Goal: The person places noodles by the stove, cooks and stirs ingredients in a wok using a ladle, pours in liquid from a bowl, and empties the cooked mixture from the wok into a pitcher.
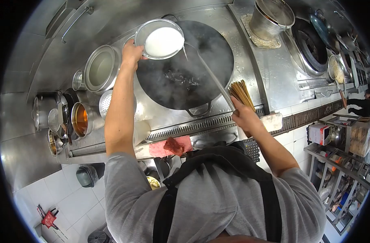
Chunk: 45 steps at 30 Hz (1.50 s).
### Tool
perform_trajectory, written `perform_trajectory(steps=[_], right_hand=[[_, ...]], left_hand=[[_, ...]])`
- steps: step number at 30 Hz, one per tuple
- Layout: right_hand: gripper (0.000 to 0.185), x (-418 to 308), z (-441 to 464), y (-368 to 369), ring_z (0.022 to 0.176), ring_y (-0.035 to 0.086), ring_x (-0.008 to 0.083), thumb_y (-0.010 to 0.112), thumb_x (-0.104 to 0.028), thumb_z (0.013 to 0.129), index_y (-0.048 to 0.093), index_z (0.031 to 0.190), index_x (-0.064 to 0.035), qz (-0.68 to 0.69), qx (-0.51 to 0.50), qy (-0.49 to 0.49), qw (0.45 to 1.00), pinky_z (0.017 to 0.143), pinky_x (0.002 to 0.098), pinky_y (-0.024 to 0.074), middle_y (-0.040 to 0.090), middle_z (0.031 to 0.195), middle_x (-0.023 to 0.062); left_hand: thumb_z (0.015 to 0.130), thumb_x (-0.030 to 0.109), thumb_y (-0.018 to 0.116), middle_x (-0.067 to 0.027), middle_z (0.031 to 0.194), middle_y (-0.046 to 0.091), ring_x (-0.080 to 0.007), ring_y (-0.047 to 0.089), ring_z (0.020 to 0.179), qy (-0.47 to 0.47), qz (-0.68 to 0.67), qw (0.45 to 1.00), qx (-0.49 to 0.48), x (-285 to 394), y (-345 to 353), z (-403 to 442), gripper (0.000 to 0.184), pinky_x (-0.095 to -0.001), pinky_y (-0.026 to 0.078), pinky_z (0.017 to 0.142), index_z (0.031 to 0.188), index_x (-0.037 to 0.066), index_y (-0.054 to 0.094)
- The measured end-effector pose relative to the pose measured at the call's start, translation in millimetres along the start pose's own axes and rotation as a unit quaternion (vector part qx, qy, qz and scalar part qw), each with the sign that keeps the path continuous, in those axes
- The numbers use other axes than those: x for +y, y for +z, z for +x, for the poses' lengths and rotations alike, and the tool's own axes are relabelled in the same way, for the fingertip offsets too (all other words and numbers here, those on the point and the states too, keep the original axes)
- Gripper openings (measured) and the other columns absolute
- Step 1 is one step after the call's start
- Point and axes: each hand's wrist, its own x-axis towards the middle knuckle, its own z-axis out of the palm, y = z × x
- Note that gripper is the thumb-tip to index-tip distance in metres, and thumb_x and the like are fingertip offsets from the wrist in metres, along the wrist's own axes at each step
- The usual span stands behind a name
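My left hand (133, 56) grips the edge of a metal bowl (139, 38), which is tilted over the far left part of a large black wok (152, 85). White liquid (164, 41) fills much of the bowl, and a thin stream falls from its right lip. Steam rises from the wok, and some liquid glints at its bottom. Closed around the long handle of a ladle (215, 80) is my right hand (246, 116), at the wok's right edge. The ladle reaches toward the bowl's lip; its head is hard to make out in the steam.
A bamboo wok brush (242, 94) stands right of the wok. Pots on the left include one with orange liquid (80, 118) and a wide pan (89, 67). Red cloth (175, 146) lies along the front edge. A tall pot (263, 28) stands back right, and a rack (335, 178) is at right.
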Motion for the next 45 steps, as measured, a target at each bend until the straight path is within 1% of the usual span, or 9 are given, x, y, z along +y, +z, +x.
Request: perform_trajectory(steps=[3, 5, 11, 25, 29, 33, 37, 43, 45], right_hand=[[0.061, -5.8, 4.3, -10.4, 0.09, 0.063, 0.0416, 0.06, -0.007, 0.081, 0.042, 0.139, -0.0002, 0.125, -0.132, 0.172, 0.968, 0.082, 0.0489, 0.0494, 0.064, 0.099, 0.0275], [0.064, 12.3, 5.7, 16.4, 0.083, 0.065, 0.0386, 0.062, -0.011, 0.079, 0.043, 0.14, -0.0032, -0.046, 0.043, -0.023, 0.998, 0.078, 0.0439, 0.0507, 0.066, 0.089, 0.0234], [0.064, -5.1, 1.9, -12.9, 0.085, 0.063, 0.0416, 0.061, -0.004, 0.081, 0.041, 0.141, -0.0026, 0.124, -0.118, 0.142, 0.975, 0.08, 0.0457, 0.0498, 0.064, 0.093, 0.0272], [0.061, -2.1, -3.5, 7.8, 0.087, 0.064, 0.0405, 0.059, -0.007, 0.082, 0.042, 0.14, -0.0048, -0.036, 0.021, -0.042, 0.998, 0.078, 0.0456, 0.0502, 0.066, 0.09, 0.0243], [0.059, -23.3, 5.7, -26.3, 0.086, 0.064, 0.0415, 0.059, -0.008, 0.083, 0.043, 0.139, -0.0018, 0.111, -0.119, 0.186, 0.969, 0.078, 0.0471, 0.0499, 0.065, 0.093, 0.0245], [0.063, 20.7, -4.5, 23.1, 0.072, 0.064, 0.0345, 0.063, -0.007, 0.081, 0.042, 0.141, -0.0031, -0.079, 0.059, -0.061, 0.993, 0.071, 0.0414, 0.0511, 0.065, 0.079, 0.0206], [0.062, -19.8, 4.3, -27.3, 0.082, 0.064, 0.0424, 0.061, -0.009, 0.082, 0.04, 0.141, -0.0034, 0.141, -0.137, 0.2, 0.96, 0.075, 0.0474, 0.0514, 0.065, 0.095, 0.0251], [0.059, 2.1, -4.3, 2.3, 0.075, 0.065, 0.039, 0.062, -0.009, 0.082, 0.044, 0.138, -0.0013, -0.059, 0.049, -0.07, 0.995, 0.071, 0.0433, 0.0524, 0.066, 0.088, 0.023], [0.062, -17.9, 1.5, -28.2, 0.085, 0.064, 0.044, 0.059, -0.006, 0.082, 0.039, 0.141, -0.0016, 0.145, -0.15, 0.188, 0.96, 0.078, 0.0498, 0.0504, 0.063, 0.101, 0.0275]], left_hand=[[0.079, -0.006, 0.057, -0.0262, 0.109, 0.062, -0.0286, 0.069, 0.08, -0.005, -0.006, 1.0, -0.012, 0.0, 0.0, -0.6, 0.055, -0.0332, 0.06, 0.052, 0.131, -0.014, 0.043], [0.079, -0.006, 0.057, -0.026, 0.108, 0.062, -0.0286, 0.069, 0.08, -0.003, -0.003, 1.0, -0.025, 0.1, -0.7, 1.4, 0.053, -0.0332, 0.06, 0.052, 0.13, -0.014, 0.044], [0.079, -0.006, 0.057, -0.0243, 0.108, 0.063, -0.0288, 0.069, 0.078, -0.007, -0.008, 1.0, 0.002, -7.6, 0.7, 3.8, 0.048, -0.0332, 0.061, 0.053, 0.126, -0.013, 0.048], [0.078, -0.004, 0.059, -0.021, 0.106, 0.065, -0.0266, 0.069, 0.08, 0.0, -0.005, 1.0, -0.006, 5.1, 4.5, -6.8, 0.047, -0.0314, 0.06, 0.054, 0.124, -0.011, 0.051], [0.078, -0.004, 0.058, -0.022, 0.107, 0.064, -0.0267, 0.069, 0.079, -0.009, -0.002, 1.0, 0.017, 2.3, 6.4, -4.7, 0.05, -0.0312, 0.06, 0.053, 0.127, -0.011, 0.05], [0.078, -0.004, 0.058, -0.0246, 0.114, 0.062, -0.0275, 0.069, 0.08, 0.004, 0.016, 1.0, 0.001, -0.9, 4.3, -0.2, 0.059, -0.0322, 0.059, 0.053, 0.134, -0.013, 0.043], [0.077, -0.004, 0.058, -0.0258, 0.115, 0.061, -0.028, 0.069, 0.081, -0.002, 0.016, 0.999, -0.028, -5.4, 0.2, 7.1, 0.061, -0.0327, 0.059, 0.053, 0.135, -0.013, 0.042], [0.079, -0.004, 0.059, -0.0255, 0.115, 0.061, -0.0278, 0.069, 0.081, 0.012, -0.001, 1.0, 0.02, -5.8, 5.1, 2.1, 0.06, -0.0324, 0.06, 0.054, 0.135, -0.012, 0.041], [0.079, -0.003, 0.059, -0.0253, 0.115, 0.061, -0.028, 0.069, 0.082, 0.007, 0.007, 1.0, 0.003, -4.6, 3.3, 3.6, 0.059, -0.0326, 0.06, 0.054, 0.135, -0.012, 0.041]])
